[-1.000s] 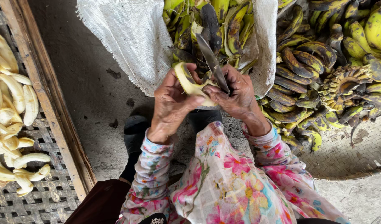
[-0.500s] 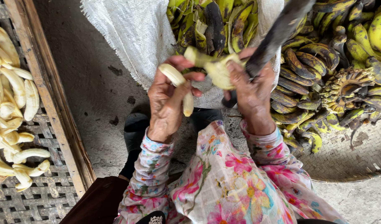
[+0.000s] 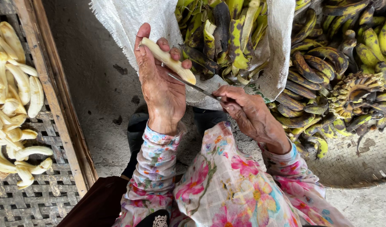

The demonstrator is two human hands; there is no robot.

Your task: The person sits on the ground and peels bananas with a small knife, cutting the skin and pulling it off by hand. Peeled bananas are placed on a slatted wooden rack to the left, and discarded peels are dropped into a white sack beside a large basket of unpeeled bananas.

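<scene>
— Pale cream flesh up at top centre of the frame: the left hand (image 3: 159, 90) has a peeled banana (image 3: 167, 61) lying across it, fingers curled round it, thumb stretched along its upper end.

— And the right hand (image 3: 247, 111), centre right?

— Fingers pressed together around the handle of a thin knife (image 3: 188, 83). The blade runs up-left and its tip sits under the banana, against the left palm. Both sleeves are a pink floral fabric.

— So where are we in the job?

— My read: the skin is off this one and the blade is doing a last trim or scrape along the underside. No peel shows on the fruit.

— What's around them?

— Behind the hands, a white woven sack (image 3: 130, 21) gaping open, full of green-yellow, black-blotched peel and fruit. Upper right, a heap of unpeeled bananas (image 3: 348, 63) on a round woven mat (image 3: 361, 164). Far left, a wood-framed woven tray (image 3: 50, 101) holding peeled bananas (image 3: 12, 105), well apart from the hands.

— Next move calls for?

— I'd judge a clean withdrawal of the blade away from the palm, then a carry leftward to the tray, gently; that soft flesh looks easy to bruise or snap.
</scene>
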